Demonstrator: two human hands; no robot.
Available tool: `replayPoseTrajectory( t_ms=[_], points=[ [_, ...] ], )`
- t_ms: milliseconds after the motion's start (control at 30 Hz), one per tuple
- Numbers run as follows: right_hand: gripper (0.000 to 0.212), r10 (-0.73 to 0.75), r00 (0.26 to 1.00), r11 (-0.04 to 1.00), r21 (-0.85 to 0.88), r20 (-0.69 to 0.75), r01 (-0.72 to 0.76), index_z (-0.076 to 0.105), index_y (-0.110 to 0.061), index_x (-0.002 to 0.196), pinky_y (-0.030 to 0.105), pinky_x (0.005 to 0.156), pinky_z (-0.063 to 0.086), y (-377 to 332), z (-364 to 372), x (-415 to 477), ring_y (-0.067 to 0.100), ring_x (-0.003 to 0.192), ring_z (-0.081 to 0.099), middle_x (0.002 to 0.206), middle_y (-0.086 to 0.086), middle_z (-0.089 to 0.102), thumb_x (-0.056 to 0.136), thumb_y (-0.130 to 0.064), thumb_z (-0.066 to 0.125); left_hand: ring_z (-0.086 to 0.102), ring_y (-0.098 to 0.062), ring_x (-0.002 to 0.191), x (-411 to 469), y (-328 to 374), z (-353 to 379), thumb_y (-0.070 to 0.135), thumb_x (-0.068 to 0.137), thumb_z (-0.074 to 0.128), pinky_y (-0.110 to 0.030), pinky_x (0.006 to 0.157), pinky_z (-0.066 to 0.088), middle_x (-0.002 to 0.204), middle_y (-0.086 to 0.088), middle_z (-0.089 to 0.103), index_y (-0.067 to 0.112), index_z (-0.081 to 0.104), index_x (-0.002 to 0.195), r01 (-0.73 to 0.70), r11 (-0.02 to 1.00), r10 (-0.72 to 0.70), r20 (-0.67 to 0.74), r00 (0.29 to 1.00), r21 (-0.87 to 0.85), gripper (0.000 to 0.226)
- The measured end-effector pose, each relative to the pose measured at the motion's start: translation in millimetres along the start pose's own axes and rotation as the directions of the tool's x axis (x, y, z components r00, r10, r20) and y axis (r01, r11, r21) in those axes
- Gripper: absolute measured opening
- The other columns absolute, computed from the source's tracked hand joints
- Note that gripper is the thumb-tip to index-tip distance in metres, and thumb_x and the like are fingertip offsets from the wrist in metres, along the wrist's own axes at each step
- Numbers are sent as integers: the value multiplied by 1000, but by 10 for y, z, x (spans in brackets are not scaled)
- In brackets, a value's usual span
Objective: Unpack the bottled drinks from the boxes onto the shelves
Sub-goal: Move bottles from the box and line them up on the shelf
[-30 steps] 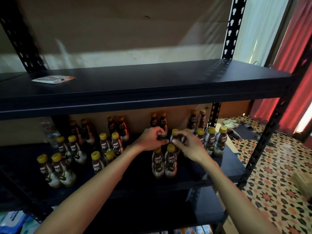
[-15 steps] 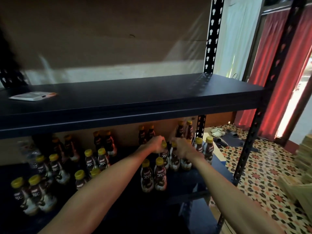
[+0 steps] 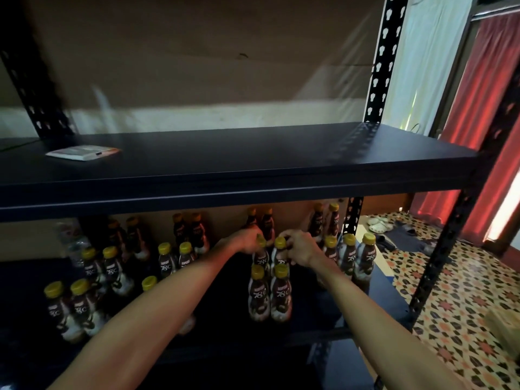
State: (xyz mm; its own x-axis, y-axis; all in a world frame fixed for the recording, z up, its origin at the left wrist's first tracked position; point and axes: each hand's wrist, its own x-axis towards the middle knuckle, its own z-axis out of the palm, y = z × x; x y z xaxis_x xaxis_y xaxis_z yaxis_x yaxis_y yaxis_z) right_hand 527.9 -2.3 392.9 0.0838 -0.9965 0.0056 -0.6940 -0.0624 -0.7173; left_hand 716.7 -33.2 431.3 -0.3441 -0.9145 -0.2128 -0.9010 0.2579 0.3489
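Dark brown drink bottles with yellow caps stand in pairs on the lower black shelf. My left hand grips the neck of one bottle in the middle pair. My right hand grips the bottle beside it. Directly in front of them stands another pair. More pairs stand at the left, at the back and at the right.
The upper black shelf holds only a flat white and orange packet. Black perforated uprights frame the rack. A patterned tile floor, sandals and a red curtain lie to the right. A clear water bottle stands at far left.
Both hands have stayed on the two middle bottles, now set upright behind the front pair. The camera has swung slightly, shifting the rack in view.
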Motion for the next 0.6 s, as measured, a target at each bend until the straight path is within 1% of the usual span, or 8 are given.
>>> replayPoseTrajectory(
  t_ms=[67,100,167,233,367,433,500,600],
  points=[
    [47,-4,1000,1000,1,18,4,68,-27,108,26,57,59,-31,74,40,19,83,72,100,5,73,73,-2,87,63,-23,100,-34,-83,-4,23,87,73,-32,83,48,116,-10,67,12,67,116,19,1000,-19,-21,1000,-25,32],
    [49,-2,1000,1000,-6,20,3,68,-30,110,30,62,62,-31,95,71,21,88,71,103,6,72,71,-7,89,63,-24,102,-41,-111,-2,23,87,73,-32,84,48,117,-10,67,12,67,116,21,999,-22,-36,999,-31,32],
    [53,-17,1000,999,-27,13,17,68,-35,113,39,80,62,4,130,126,24,95,71,106,3,72,70,-17,91,63,-24,105,-57,-146,10,26,86,74,-32,85,49,118,-9,67,14,67,117,21,999,-23,-58,998,-35,34],
    [52,-31,999,998,-57,7,32,67,-33,118,40,89,59,18,139,120,22,94,71,108,-1,72,72,-21,89,63,-24,106,-55,-150,23,29,85,75,-32,86,49,119,-8,67,16,66,117,19,999,-22,-64,998,-36,36],
    [50,-38,999,998,-57,-15,37,65,-31,120,41,89,58,17,148,82,23,90,71,112,-3,70,76,-23,87,61,-24,110,-47,-127,25,27,85,76,-31,87,48,123,-7,64,15,63,122,18,999,-20,-52,998,-41,41],
    [50,-52,999,996,-72,-18,50,64,-30,122,42,93,55,15,161,74,26,100,70,116,0,70,77,-24,86,60,-24,112,-40,-127,20,25,86,74,-29,85,46,125,-6,62,14,61,126,22,999,-24,-48,999,-47,43],
    [53,-53,998,995,-85,-28,51,64,-29,125,38,98,52,18,171,74,25,110,66,120,2,70,78,-26,86,60,-24,113,-44,-125,20,23,87,74,-27,83,44,125,-7,62,15,61,127,21,999,-23,-45,999,-50,43],
    [55,-53,998,995,-81,-35,50,62,-27,128,34,99,50,12,177,72,22,113,64,122,2,69,78,-26,85,60,-23,111,-46,-137,36,22,86,75,-27,81,43,124,-6,63,16,61,125,17,998,-20,-53,998,-58,42]
  ],
)
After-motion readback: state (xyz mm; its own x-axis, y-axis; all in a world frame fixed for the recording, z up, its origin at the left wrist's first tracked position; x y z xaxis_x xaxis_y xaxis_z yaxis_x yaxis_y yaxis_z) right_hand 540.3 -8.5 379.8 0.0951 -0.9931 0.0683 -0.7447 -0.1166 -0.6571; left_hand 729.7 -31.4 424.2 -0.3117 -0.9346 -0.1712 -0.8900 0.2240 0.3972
